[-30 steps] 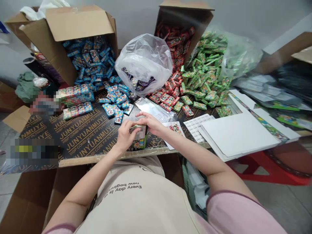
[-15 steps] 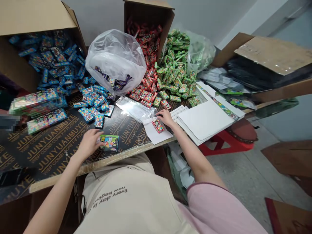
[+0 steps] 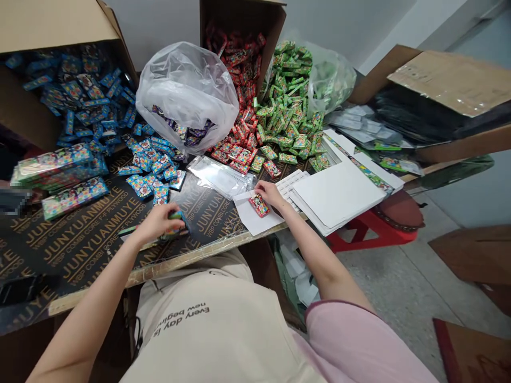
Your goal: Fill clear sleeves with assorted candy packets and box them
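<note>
My left hand (image 3: pixel 158 222) is closed around a small green pack (image 3: pixel 178 219), tilted up off the dark board (image 3: pixel 88 234) near its front edge. My right hand (image 3: pixel 268 190) rests with fingers bent on a white sheet (image 3: pixel 250 218), fingertips touching a small red packet (image 3: pixel 258 204). A stack of clear sleeves (image 3: pixel 221 176) lies between the two hands.
Blue packets (image 3: pixel 80 101) spill from a carton at the left, red packets (image 3: pixel 239 69) from a carton at the back, green packets (image 3: pixel 291 106) to their right. A clear bag (image 3: pixel 187 90) holds purple packets. White cards (image 3: pixel 339 194) overhang a red stool (image 3: pixel 371 234).
My left hand has closed on the green pack and tipped it up from lying flat. My right hand has stayed by the red packet.
</note>
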`<act>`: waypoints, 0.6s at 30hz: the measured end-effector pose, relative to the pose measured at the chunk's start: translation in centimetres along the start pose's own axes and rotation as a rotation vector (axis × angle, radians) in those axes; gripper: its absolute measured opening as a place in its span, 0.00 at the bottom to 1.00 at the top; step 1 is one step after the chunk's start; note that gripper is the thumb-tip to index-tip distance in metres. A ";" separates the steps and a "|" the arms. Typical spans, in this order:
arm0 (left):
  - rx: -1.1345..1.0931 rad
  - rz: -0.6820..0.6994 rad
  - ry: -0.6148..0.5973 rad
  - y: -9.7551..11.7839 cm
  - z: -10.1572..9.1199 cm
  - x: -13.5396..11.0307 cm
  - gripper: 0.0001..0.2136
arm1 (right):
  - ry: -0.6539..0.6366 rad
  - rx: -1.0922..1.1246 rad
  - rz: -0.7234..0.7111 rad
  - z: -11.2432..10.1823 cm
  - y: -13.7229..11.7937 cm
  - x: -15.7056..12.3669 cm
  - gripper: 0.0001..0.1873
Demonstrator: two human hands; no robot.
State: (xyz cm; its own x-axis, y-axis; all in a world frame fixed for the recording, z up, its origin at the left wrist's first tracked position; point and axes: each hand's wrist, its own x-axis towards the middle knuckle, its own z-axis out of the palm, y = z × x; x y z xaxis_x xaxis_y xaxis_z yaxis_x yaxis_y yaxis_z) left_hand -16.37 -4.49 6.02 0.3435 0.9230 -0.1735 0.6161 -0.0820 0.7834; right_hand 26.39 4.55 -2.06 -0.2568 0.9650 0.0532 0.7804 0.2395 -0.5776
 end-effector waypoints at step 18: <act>-0.437 0.180 0.450 2.3 1.1 -0.7 0.14 | 0.047 0.785 -0.220 4.8 -25.0 0.8 0.22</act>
State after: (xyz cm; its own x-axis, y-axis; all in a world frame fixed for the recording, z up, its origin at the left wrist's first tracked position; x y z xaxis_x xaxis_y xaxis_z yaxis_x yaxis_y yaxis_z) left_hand -14.44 -5.74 7.25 0.0258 0.9841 0.1758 0.1985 -0.1774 0.9639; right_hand 3.94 -1.21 8.46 -0.3197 0.9123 0.2558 0.0837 0.2961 -0.9515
